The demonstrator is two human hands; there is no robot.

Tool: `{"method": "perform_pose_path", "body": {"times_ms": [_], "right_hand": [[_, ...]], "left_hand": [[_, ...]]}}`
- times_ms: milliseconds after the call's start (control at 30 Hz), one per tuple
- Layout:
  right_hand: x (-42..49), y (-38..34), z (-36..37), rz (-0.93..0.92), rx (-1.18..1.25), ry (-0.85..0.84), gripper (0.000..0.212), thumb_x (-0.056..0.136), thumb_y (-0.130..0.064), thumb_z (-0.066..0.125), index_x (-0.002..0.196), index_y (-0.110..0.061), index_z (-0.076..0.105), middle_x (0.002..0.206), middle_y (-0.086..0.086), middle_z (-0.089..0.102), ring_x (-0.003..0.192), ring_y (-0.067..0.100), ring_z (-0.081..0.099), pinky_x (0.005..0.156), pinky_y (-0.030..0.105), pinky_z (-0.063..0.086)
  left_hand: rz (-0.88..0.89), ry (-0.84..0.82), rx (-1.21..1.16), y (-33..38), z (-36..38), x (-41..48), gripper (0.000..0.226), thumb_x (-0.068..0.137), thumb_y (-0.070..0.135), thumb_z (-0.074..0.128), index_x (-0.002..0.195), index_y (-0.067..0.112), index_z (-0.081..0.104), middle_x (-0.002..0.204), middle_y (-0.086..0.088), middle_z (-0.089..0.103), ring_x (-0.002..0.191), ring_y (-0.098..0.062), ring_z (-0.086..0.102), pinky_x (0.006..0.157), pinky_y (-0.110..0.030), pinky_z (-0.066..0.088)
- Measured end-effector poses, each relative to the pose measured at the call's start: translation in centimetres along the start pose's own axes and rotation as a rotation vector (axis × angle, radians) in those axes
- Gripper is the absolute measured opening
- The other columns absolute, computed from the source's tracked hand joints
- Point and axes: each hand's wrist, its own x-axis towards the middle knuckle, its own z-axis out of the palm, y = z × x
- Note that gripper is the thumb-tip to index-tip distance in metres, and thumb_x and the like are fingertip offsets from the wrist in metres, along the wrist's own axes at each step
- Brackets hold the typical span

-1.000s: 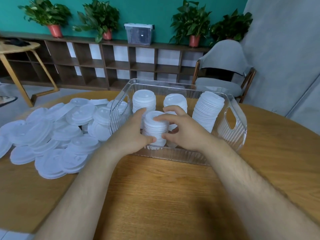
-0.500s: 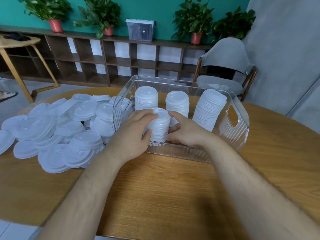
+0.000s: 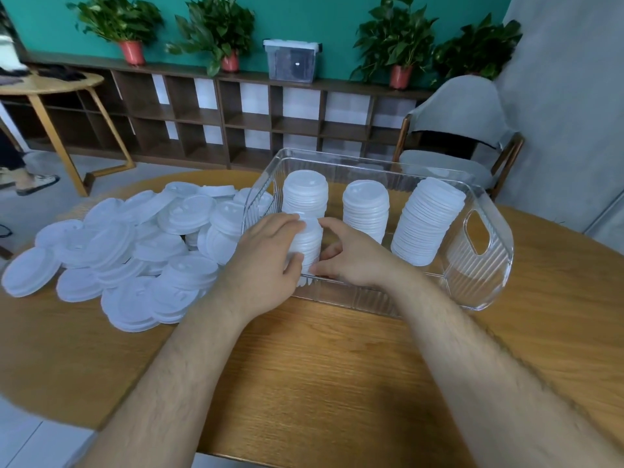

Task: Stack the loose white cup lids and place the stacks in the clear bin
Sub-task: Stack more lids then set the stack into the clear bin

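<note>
My single head-worn view, looking forward and down, close over the worktop, shelf wall beyond

A teal wall runs behind a long, low dark-wood shelf unit, whose top carries four potted plants and a lidded grey storage box. A grey padded chair stands before a pale grey wall on the right. A light wooden side table stands at the left on the grey floor, and a round wooden table fills the foreground.
</note>
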Motion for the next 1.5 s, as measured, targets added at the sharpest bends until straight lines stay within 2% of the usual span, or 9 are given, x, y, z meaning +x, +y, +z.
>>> {"method": "perform_pose_path", "body": {"times_ms": [167, 267, 467, 633, 833, 1033, 1200, 1333, 1500], "right_hand": [[-2.0, -0.6, -0.4, -0.083, -0.259, 0.192, 0.068, 0.096, -0.03, 0.066, 0.154, -0.038, 0.032, 0.128, -0.011, 0.058, 0.109, 0.009, 0.057, 0.09, 0.027, 0.048], [-3.7, -1.5, -0.2, -0.168, -0.298, 0.302, 0.055, 0.1, -0.035, 0.059, 0.152, -0.036, 0.039, 0.138, -0.009, 0.055, 0.121, 0.008, 0.053, 0.094, 0.024, 0.043], [-6.4, -4.0, 2.2, -0.384, -0.454, 0.411, 0.042, 0.103, -0.032, 0.055, 0.144, -0.027, 0.053, 0.13, -0.005, 0.062, 0.122, 0.017, 0.05, 0.104, 0.035, 0.041], [-7.3, -6.1, 6.0, -0.537, -0.538, 0.489, 0.041, 0.099, -0.033, 0.051, 0.137, -0.021, 0.06, 0.115, -0.004, 0.065, 0.108, 0.023, 0.056, 0.091, 0.044, 0.049], [-6.6, -7.0, 11.7, -0.606, -0.502, 0.444, 0.041, 0.097, -0.025, 0.056, 0.137, -0.016, 0.059, 0.121, 0.0, 0.062, 0.108, 0.022, 0.058, 0.091, 0.04, 0.051], [-4.4, -7.4, 16.5, -0.486, -0.404, 0.488, 0.041, 0.097, -0.027, 0.058, 0.136, -0.016, 0.06, 0.127, 0.001, 0.062, 0.114, 0.022, 0.061, 0.087, 0.037, 0.055], [-2.9, -7.8, 17.9, -0.348, -0.339, 0.534, 0.045, 0.1, -0.036, 0.054, 0.141, -0.015, 0.057, 0.131, 0.005, 0.062, 0.123, 0.025, 0.055, 0.098, 0.04, 0.051], [-2.4, -8.1, 18.4, -0.276, -0.325, 0.56, 0.044, 0.101, -0.037, 0.054, 0.139, -0.016, 0.058, 0.123, 0.007, 0.067, 0.119, 0.027, 0.057, 0.098, 0.038, 0.046], [-2.1, -7.4, 18.6, -0.236, -0.256, 0.468, 0.046, 0.104, -0.041, 0.048, 0.143, -0.018, 0.055, 0.126, 0.002, 0.067, 0.123, 0.024, 0.054, 0.1, 0.031, 0.042]], "left_hand": [[0.004, 0.012, -0.019, 0.2, -0.4, -0.2, 0.049, 0.099, 0.021, 0.059, 0.147, 0.015, 0.049, 0.154, 0.003, 0.042, 0.144, -0.014, 0.031, 0.117, -0.021, 0.016], [0.011, 0.049, -0.041, 0.5, -0.8, -0.7, 0.048, 0.098, 0.022, 0.06, 0.145, 0.014, 0.051, 0.151, 0.003, 0.046, 0.142, -0.015, 0.036, 0.12, -0.033, 0.027], [0.039, 0.159, -0.088, 0.4, -2.4, -3.7, 0.042, 0.099, 0.027, 0.06, 0.14, 0.018, 0.057, 0.143, 0.007, 0.052, 0.134, -0.011, 0.045, 0.114, -0.028, 0.033], [0.017, 0.256, -0.075, -0.5, -4.0, -7.1, 0.034, 0.096, 0.023, 0.06, 0.129, 0.013, 0.063, 0.128, 0.004, 0.059, 0.12, -0.014, 0.055, 0.102, -0.03, 0.043], [-0.092, 0.243, 0.012, -4.2, -5.0, -11.3, 0.045, 0.094, 0.037, 0.051, 0.131, 0.014, 0.062, 0.134, 0.002, 0.057, 0.126, -0.015, 0.051, 0.105, -0.03, 0.041], [-0.283, 0.295, 0.055, -7.6, -4.8, -13.4, 0.051, 0.095, 0.04, 0.058, 0.138, 0.013, 0.056, 0.14, -0.001, 0.052, 0.133, -0.017, 0.043, 0.109, -0.017, 0.019], [-0.311, 0.27, 0.049, -8.5, -4.6, -13.2, 0.056, 0.097, 0.045, 0.057, 0.145, 0.016, 0.05, 0.144, -0.002, 0.05, 0.136, -0.018, 0.04, 0.111, -0.025, 0.023], [-0.322, 0.252, 0.05, -8.8, -4.3, -12.9, 0.057, 0.098, 0.047, 0.054, 0.146, 0.016, 0.05, 0.143, -0.003, 0.052, 0.136, -0.02, 0.041, 0.111, -0.03, 0.026], [-0.328, 0.214, 0.034, -8.8, -3.8, -12.7, 0.063, 0.096, 0.053, 0.041, 0.145, 0.016, 0.051, 0.143, -0.003, 0.054, 0.138, -0.021, 0.041, 0.114, -0.035, 0.028]]}}
